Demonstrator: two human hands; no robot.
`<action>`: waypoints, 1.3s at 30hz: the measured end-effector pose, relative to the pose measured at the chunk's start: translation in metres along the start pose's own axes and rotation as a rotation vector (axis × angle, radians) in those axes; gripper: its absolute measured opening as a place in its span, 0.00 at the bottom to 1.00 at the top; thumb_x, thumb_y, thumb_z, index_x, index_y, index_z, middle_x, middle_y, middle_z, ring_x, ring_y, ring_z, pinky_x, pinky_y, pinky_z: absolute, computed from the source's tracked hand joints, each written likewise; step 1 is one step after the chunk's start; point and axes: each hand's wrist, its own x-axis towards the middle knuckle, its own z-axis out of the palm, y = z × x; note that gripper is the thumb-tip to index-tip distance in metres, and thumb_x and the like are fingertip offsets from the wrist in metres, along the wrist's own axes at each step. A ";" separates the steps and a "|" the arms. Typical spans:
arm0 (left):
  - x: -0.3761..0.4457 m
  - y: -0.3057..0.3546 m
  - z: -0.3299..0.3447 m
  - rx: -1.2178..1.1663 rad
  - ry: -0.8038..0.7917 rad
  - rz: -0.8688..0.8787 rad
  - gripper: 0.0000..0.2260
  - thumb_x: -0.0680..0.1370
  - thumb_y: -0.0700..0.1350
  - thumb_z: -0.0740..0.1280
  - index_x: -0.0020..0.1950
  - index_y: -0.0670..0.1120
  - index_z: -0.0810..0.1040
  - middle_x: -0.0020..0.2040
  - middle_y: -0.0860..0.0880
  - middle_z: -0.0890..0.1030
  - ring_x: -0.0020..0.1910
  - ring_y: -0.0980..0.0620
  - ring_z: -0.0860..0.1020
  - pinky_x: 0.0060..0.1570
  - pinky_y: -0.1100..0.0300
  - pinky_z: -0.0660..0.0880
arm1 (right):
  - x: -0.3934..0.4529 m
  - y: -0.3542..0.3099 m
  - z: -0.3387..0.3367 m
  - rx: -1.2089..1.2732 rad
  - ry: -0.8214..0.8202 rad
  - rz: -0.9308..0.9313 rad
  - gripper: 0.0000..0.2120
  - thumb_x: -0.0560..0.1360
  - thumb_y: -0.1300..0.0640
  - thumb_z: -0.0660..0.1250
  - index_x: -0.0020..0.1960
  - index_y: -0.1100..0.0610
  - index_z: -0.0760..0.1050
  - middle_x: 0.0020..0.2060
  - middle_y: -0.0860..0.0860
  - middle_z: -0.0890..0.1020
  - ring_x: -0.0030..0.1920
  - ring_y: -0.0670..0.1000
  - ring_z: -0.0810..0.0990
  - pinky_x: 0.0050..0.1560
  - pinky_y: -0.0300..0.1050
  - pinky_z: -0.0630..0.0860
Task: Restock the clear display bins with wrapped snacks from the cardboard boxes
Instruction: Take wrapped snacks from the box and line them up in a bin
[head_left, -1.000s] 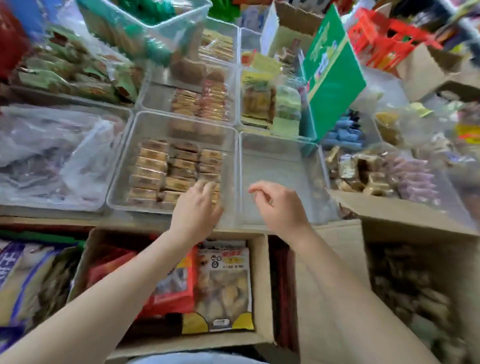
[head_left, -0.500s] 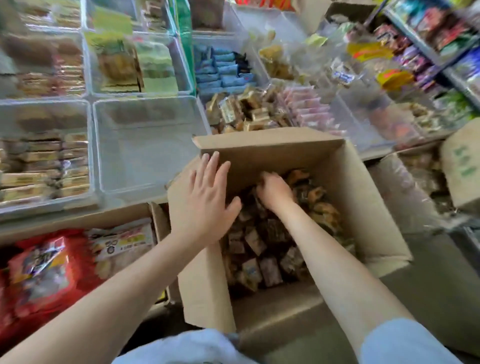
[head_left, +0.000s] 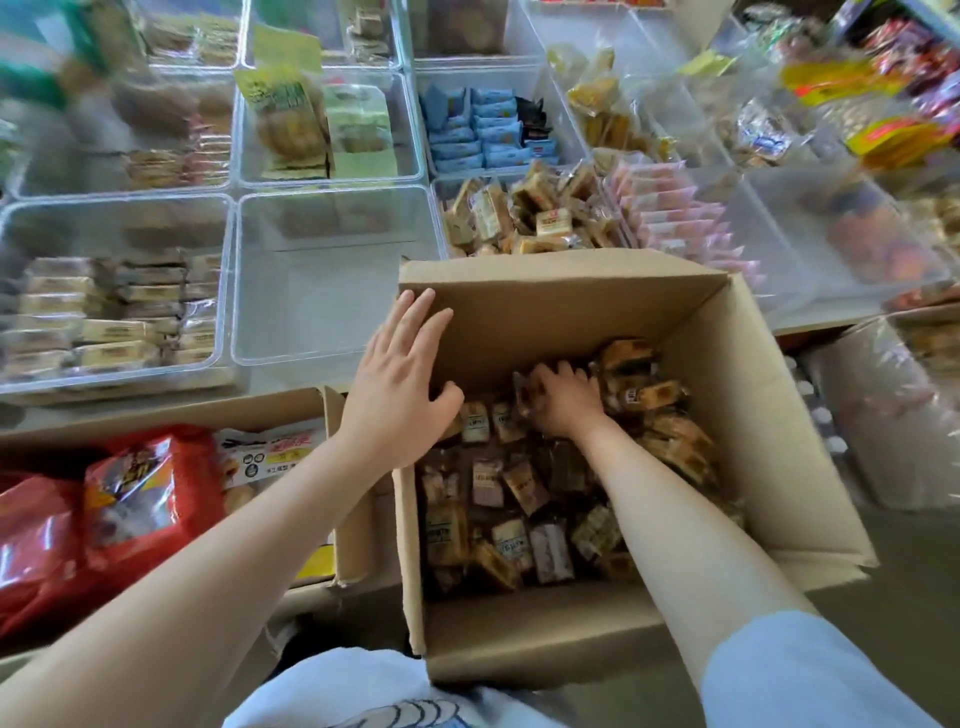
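An open cardboard box (head_left: 753, 405) sits in front of me, its bottom covered with small brown wrapped snacks (head_left: 509, 499). My right hand (head_left: 563, 400) is deep inside it, fingers curled round some of those snacks. My left hand (head_left: 397, 382) lies flat with straight fingers on the box's left wall near its far corner. Just beyond that hand stands a clear display bin (head_left: 332, 358) with nothing in it. Left of it, another clear bin (head_left: 221, 291) holds rows of wrapped bars.
A second cardboard box (head_left: 343, 525) at the left holds red snack bags (head_left: 104, 514). Further clear bins hold blue packets (head_left: 478, 130), tan wrapped cakes (head_left: 535, 218) and pink packets (head_left: 675, 208). A plastic-wrapped pack (head_left: 893, 415) stands at the right.
My view swung right from the bins to the box. My right hand went down into the snacks and now curls round some. My left hand has settled flat on the box's left wall.
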 end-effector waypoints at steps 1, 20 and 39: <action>-0.001 -0.001 0.000 -0.006 -0.002 0.001 0.31 0.80 0.48 0.65 0.81 0.51 0.58 0.83 0.52 0.51 0.81 0.54 0.42 0.76 0.55 0.42 | -0.004 -0.001 -0.012 0.258 -0.037 0.019 0.21 0.75 0.48 0.70 0.65 0.47 0.69 0.63 0.55 0.74 0.60 0.58 0.75 0.62 0.54 0.72; -0.012 -0.088 -0.109 -1.141 0.084 -0.330 0.19 0.74 0.43 0.76 0.63 0.52 0.77 0.50 0.42 0.83 0.46 0.52 0.82 0.45 0.64 0.77 | -0.084 -0.199 -0.140 1.454 -0.324 -0.319 0.23 0.76 0.59 0.63 0.70 0.64 0.68 0.58 0.63 0.78 0.57 0.58 0.80 0.59 0.53 0.78; -0.042 -0.495 -0.171 0.195 0.070 -0.454 0.33 0.82 0.58 0.55 0.83 0.46 0.49 0.83 0.46 0.47 0.82 0.48 0.43 0.79 0.44 0.48 | 0.109 -0.562 -0.077 0.356 0.272 -0.352 0.10 0.76 0.56 0.70 0.57 0.51 0.79 0.50 0.49 0.82 0.48 0.50 0.79 0.49 0.42 0.74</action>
